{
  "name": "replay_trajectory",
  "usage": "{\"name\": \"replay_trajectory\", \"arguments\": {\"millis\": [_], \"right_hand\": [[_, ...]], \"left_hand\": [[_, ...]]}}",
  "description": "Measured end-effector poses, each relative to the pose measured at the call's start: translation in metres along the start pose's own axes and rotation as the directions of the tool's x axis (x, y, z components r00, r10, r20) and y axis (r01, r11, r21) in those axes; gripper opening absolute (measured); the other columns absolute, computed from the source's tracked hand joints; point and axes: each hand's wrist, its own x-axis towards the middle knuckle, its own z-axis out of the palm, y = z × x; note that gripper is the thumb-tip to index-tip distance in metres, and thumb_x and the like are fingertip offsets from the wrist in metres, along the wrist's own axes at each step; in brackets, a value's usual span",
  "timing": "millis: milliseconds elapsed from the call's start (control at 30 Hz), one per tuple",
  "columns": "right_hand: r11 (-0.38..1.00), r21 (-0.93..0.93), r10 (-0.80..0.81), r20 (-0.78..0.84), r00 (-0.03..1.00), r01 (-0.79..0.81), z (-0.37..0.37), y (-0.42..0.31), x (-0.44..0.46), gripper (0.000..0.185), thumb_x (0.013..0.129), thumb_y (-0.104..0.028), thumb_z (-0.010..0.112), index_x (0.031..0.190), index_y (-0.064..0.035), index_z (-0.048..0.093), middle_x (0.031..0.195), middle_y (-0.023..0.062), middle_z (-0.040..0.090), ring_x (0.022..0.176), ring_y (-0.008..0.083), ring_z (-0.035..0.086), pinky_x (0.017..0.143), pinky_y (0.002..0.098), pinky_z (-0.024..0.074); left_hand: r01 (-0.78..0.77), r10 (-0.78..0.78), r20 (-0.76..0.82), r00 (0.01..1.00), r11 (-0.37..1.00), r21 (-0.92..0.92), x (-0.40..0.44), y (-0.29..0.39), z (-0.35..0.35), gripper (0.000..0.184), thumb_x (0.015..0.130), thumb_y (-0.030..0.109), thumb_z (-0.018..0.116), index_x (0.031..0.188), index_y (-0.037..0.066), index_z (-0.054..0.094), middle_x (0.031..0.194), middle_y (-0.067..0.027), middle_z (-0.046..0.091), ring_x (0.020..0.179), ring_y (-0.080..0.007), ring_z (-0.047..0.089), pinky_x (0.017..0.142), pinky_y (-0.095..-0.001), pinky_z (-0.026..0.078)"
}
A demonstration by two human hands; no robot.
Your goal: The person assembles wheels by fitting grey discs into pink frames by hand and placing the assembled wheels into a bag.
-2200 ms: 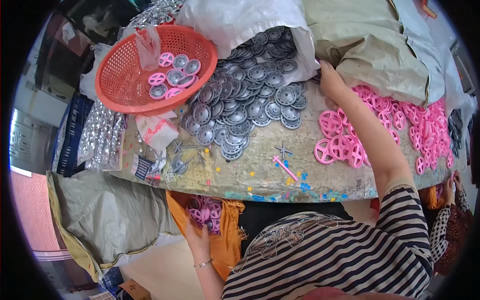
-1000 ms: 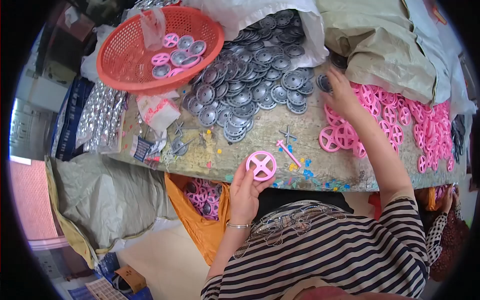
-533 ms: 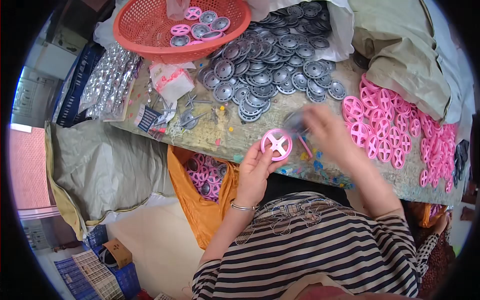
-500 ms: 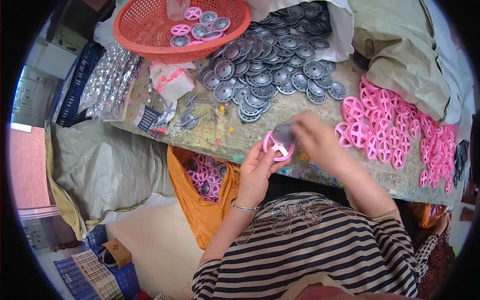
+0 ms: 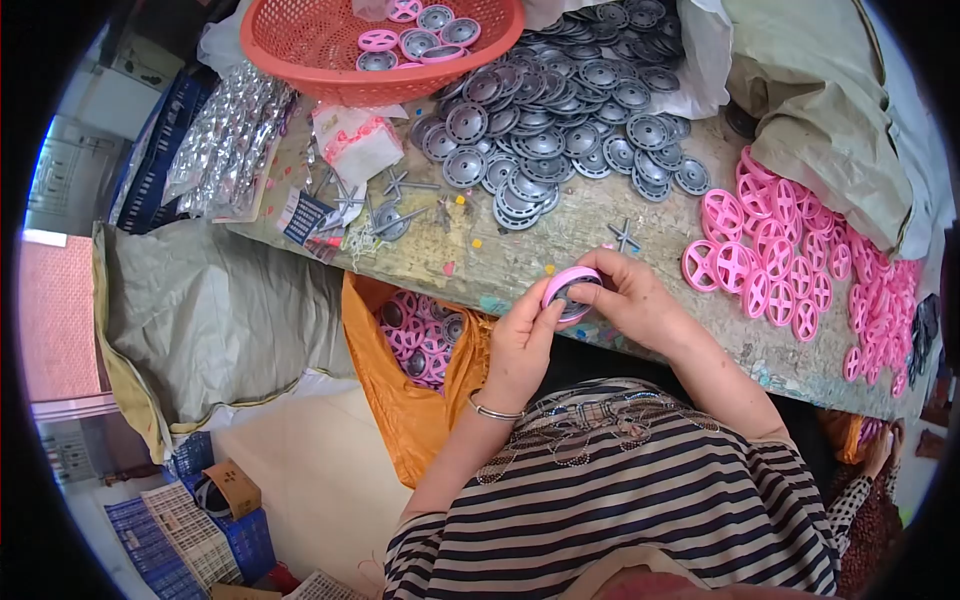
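Near the table's front edge, my left hand (image 5: 524,338) grips a pink toy wheel (image 5: 556,283) by its left side. A grey hubcap disc (image 5: 573,298) sits in the wheel's face, and both my thumbs press on it. My right hand (image 5: 636,302) is closed on the wheel's right side. Behind my hands lies a heap of grey discs (image 5: 540,142). To the right is a spread of pink wheels (image 5: 770,245).
A red basket (image 5: 290,75) holding pink-and-grey wheels stands at the back left. An orange bag (image 5: 400,430) of wheels hangs below the table edge. Grey cross-shaped pieces (image 5: 398,182) lie on the table. Another person's hand (image 5: 880,452) shows at far right.
My right hand has brought the grey disc onto the pink wheel and now grips the wheel too. The wheel has turned in my hands. The view has shifted slightly.
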Motion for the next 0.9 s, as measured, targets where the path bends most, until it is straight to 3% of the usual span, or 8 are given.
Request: {"name": "replay_trajectory", "arguments": {"millis": [133, 333, 400, 533, 600, 733, 867, 900], "right_hand": [[0.99, -0.057, 0.126, -0.008, 0.992, -0.127, 0.001, -0.016, -0.003, 0.02, 0.088, -0.015, 0.063, 0.103, -0.001, 0.059, 0.086, 0.0019, 0.061, 0.078, 0.0074, 0.056, 0.07, 0.0233, 0.0479], [0.97, -0.208, -0.135, -0.023, 0.991, 0.127, 0.009, 0.022, -0.005, 0.026, 0.089, -0.02, 0.062, 0.108, -0.0015, 0.059, 0.09, 0.008, 0.062, 0.083, 0.014, 0.059, 0.074, 0.0283, 0.0481], [0.969, -0.196, -0.152, 0.004, 0.988, 0.15, 0.007, 0.021, -0.01, 0.032, 0.091, -0.019, 0.06, 0.115, -0.0006, 0.055, 0.098, 0.0091, 0.061, 0.088, 0.015, 0.059, 0.078, 0.0285, 0.0478], [0.879, -0.461, -0.278, -0.289, 0.916, 0.121, -0.039, 0.007, -0.023, 0.037, 0.088, -0.026, 0.06, 0.115, -0.0009, 0.056, 0.11, 0.0195, 0.057, 0.101, 0.0301, 0.056, 0.082, 0.0358, 0.0486], [0.874, -0.485, -0.261, -0.425, 0.867, 0.025, -0.081, 0.017, -0.027, 0.041, 0.088, -0.026, 0.061, 0.12, -0.0012, 0.054, 0.114, 0.0189, 0.055, 0.104, 0.0296, 0.055, 0.084, 0.0356, 0.0488], [0.978, -0.206, -0.019, -0.299, 0.954, -0.045, -0.065, -0.005, -0.034, 0.046, 0.088, -0.026, 0.062, 0.126, -0.0026, 0.05, 0.117, 0.0168, 0.054, 0.101, 0.0253, 0.057, 0.083, 0.0341, 0.0489], [0.989, 0.002, -0.145, -0.046, 0.988, 0.145, 0.005, 0.002, -0.03, 0.063, 0.086, -0.035, 0.063, 0.131, 0.002, 0.04, 0.121, 0.0189, 0.053, 0.102, 0.0255, 0.06, 0.085, 0.035, 0.0477], [0.941, -0.257, -0.232, -0.02, 0.973, 0.219, 0.016, 0.01, -0.022, 0.055, 0.089, -0.033, 0.059, 0.13, 0.0006, 0.041, 0.117, 0.0217, 0.055, 0.105, 0.0281, 0.059, 0.086, 0.0358, 0.0473]], "left_hand": [[0.061, -0.064, -0.028, 0.998, 0.994, -0.088, -0.001, 0.0, 0.001, 0.032, 0.097, 0.008, 0.045, 0.126, -0.005, 0.047, 0.116, -0.0106, 0.056, 0.104, -0.0167, 0.058, 0.088, -0.0322, 0.053], [0.022, -0.005, -0.116, 0.993, 0.988, 0.152, -0.008, 0.008, -0.004, 0.026, 0.096, 0.013, 0.05, 0.117, -0.002, 0.053, 0.104, -0.0054, 0.06, 0.092, -0.01, 0.057, 0.08, -0.0235, 0.048], [0.078, -0.082, -0.24, 0.967, 0.997, -0.026, -0.009, 0.009, -0.009, 0.026, 0.097, 0.015, 0.049, 0.116, -0.002, 0.054, 0.102, -0.0056, 0.06, 0.091, -0.0098, 0.057, 0.079, -0.0234, 0.048], [-0.042, 0.101, -0.385, 0.917, 0.986, 0.16, -0.013, 0.006, -0.049, 0.024, 0.099, 0.017, 0.045, 0.112, -0.001, 0.055, 0.096, -0.0065, 0.062, 0.085, -0.0116, 0.06, 0.071, -0.0251, 0.051], [-0.006, -0.003, -0.41, 0.912, 1.0, -0.022, -0.013, 0.014, -0.05, 0.024, 0.099, 0.018, 0.044, 0.11, -0.001, 0.055, 0.095, -0.0062, 0.062, 0.081, -0.0114, 0.061, 0.068, -0.0245, 0.052], [0.096, -0.188, -0.362, 0.913, 0.961, -0.259, -0.008, 0.017, -0.026, 0.028, 0.099, 0.025, 0.045, 0.107, 0.001, 0.055, 0.091, -0.0082, 0.064, 0.072, -0.0157, 0.065, 0.058, -0.0284, 0.055], [0.161, -0.234, -0.173, 0.957, 0.921, -0.354, -0.002, 0.014, 0.008, 0.027, 0.099, 0.024, 0.045, 0.11, 0.001, 0.054, 0.096, -0.0084, 0.063, 0.08, -0.0162, 0.065, 0.061, -0.029, 0.058], [0.171, -0.235, -0.155, 0.959, 0.923, -0.344, -0.002, 0.01, 0.011, 0.027, 0.099, 0.024, 0.044, 0.11, 0.001, 0.054, 0.098, -0.0085, 0.062, 0.081, -0.0165, 0.065, 0.061, -0.0291, 0.058]]}}
